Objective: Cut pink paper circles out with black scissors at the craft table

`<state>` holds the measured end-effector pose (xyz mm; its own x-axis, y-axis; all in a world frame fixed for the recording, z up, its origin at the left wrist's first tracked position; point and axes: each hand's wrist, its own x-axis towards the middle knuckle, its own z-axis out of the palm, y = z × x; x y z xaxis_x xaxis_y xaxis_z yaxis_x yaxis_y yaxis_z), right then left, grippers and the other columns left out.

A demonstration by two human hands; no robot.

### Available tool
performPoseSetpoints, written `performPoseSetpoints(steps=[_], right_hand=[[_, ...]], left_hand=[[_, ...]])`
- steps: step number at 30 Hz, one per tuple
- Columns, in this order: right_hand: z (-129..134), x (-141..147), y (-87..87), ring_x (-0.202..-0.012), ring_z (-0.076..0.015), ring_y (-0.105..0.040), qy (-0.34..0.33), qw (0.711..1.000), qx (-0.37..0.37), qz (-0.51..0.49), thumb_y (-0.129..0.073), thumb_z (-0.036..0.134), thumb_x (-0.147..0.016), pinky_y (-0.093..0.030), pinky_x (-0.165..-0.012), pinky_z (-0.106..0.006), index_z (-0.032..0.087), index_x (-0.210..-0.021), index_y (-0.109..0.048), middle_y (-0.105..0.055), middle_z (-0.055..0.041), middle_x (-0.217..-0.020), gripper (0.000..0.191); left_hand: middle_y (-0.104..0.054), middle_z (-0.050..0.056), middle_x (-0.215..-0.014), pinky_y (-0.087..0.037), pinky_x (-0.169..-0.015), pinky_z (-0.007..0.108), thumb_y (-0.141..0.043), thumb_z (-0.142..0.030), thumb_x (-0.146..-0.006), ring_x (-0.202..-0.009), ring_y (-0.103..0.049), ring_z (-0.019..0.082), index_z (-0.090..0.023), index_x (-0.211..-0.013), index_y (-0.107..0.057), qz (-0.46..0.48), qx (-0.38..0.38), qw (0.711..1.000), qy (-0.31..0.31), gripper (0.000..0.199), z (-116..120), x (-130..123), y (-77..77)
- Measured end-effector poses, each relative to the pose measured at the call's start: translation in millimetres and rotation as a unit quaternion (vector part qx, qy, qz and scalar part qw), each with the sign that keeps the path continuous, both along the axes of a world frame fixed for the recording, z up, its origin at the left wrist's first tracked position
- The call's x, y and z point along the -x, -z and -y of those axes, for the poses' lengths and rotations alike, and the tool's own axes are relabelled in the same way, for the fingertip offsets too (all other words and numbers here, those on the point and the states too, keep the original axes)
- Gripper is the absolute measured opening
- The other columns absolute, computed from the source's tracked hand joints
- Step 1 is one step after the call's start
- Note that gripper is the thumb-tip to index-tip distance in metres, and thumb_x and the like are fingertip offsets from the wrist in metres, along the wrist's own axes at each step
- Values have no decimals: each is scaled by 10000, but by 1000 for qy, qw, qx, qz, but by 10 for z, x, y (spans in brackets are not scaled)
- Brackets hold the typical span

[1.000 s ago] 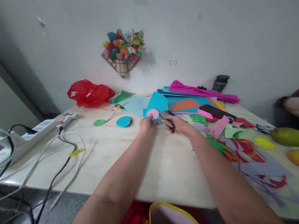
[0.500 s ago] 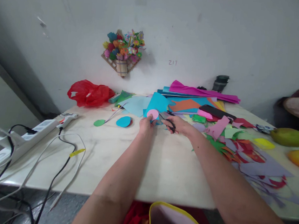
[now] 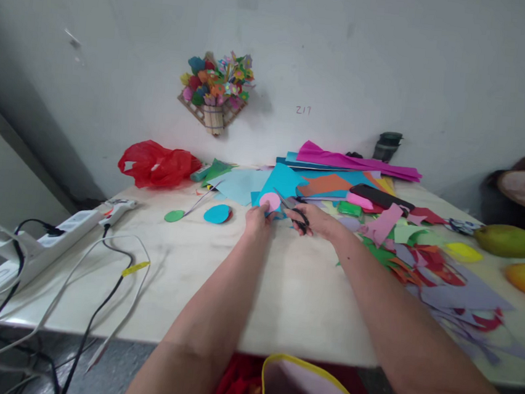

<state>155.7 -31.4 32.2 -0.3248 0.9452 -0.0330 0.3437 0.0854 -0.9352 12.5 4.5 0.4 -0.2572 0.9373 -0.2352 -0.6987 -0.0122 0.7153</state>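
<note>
My left hand is closed, its thumb and fingers pinching a pink paper circle against blue paper. A larger blue paper sheet extends behind the circle. My right hand grips black-handled scissors, fingers in the loops. The blades are spread and point left, beside the right edge of the pink circle. Part of the blue paper under the circle is hidden by my fingers. On the table left of my hands lie a blue paper circle and a smaller green circle.
Paper scraps cover the right side, near a black phone and two mango-like fruits. A red plastic bag sits at the back left. A power strip with cables runs along the left edge. Paper flowers hang on the wall.
The scissor blades have opened wider, one blade now showing above the pink circle's right side. The pink circle has shifted very slightly right. Both arms stay nearly in place.
</note>
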Motion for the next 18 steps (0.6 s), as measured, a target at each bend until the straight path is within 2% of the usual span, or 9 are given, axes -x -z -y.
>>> performPoseSetpoints(steps=[10,18], right_hand=[[-31,-17,43,-347,-71,-494,5,1000,5,-7,-543,272,-865,-251,-266,-168,179,-683,-448,-527,32,-494,226],[-10,20,5,-333,-66,-470,18,1000,0,9,-541,275,-870,-239,-266,-175,184,-656,-427,-504,40,-475,259]], left_hand=[[-524,19,-744,-530,-588,224,-604,-42,-771,-642,-558,98,-142,-671,-479,9,-5,1000,7,189,10,-21,6],[-515,18,-742,-530,-577,233,-604,-32,-768,-623,-548,94,-141,-643,-462,12,-10,1000,-1,217,-3,-18,18]])
